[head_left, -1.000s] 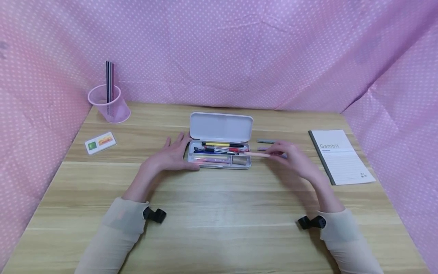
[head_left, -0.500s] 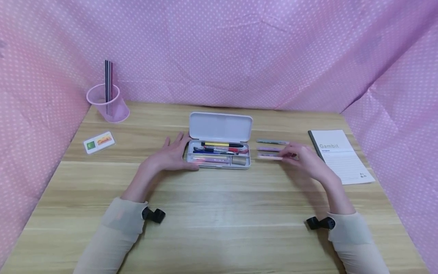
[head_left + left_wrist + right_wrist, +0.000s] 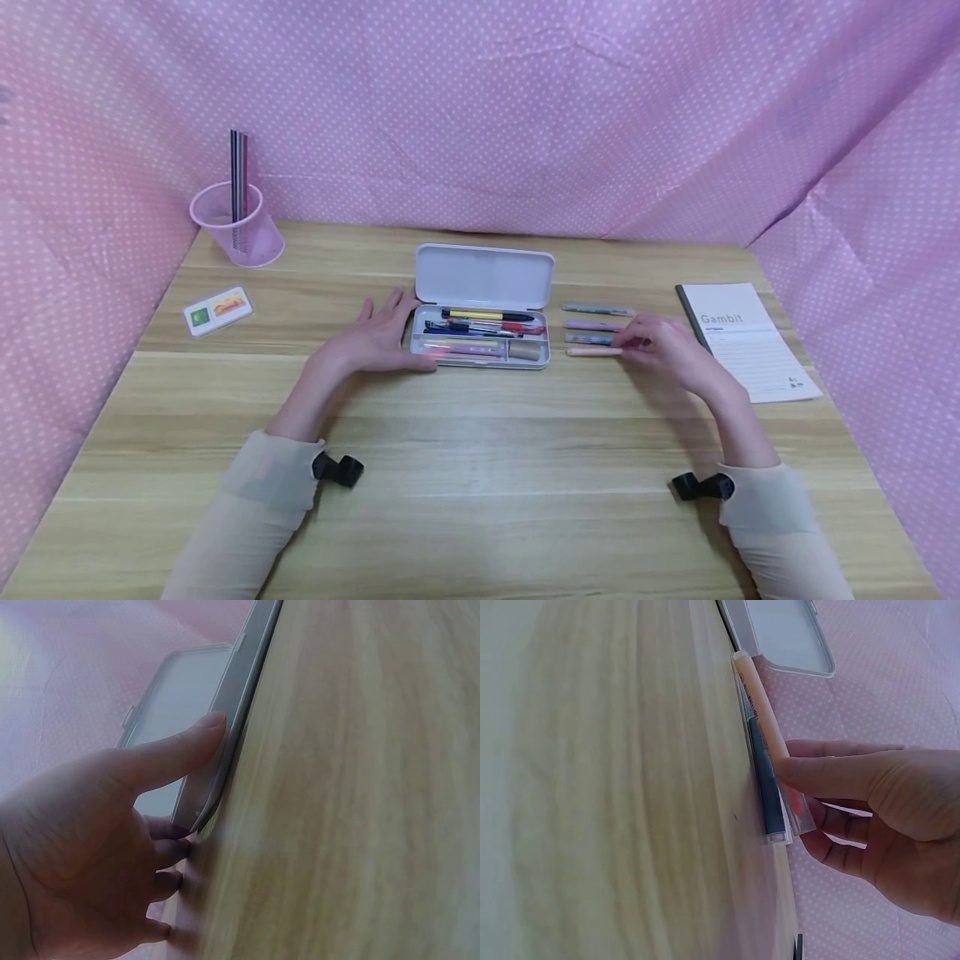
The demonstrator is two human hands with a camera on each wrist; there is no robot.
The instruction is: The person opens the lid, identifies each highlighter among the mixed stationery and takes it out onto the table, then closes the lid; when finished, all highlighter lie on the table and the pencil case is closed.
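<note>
Between the thumb and fingers of my right hand [image 3: 663, 350], I pinch a slim peach-coloured pen [image 3: 759, 701] near its right end. It lies level, just in front of a dark blue-grey pen [image 3: 588, 339]. Farther back are a purple pen [image 3: 588, 326] and a grey-green one [image 3: 597, 309], roughly parallel to it. A white pencil case [image 3: 483, 277] stands with its lid raised and holds several pens. My left hand [image 3: 375, 342] spreads at the case's left end. Its thumb [image 3: 202, 731] presses the front wall, while the other fingers reach along the end.
Inside the case's front compartments are a clear packet [image 3: 465, 348] and a brownish block [image 3: 523, 350]. A notebook [image 3: 750, 346] lies on the right. At far left, an eraser-like white block [image 3: 217, 312] lies before a pink mesh cup [image 3: 258, 237] holding dark pencils. Pink dotted cloth [image 3: 480, 117] hangs behind.
My right hand has carried the peach pen from above the case's right side rightward and toward me, down in front of the other pens. The left hand has stayed at the case.
</note>
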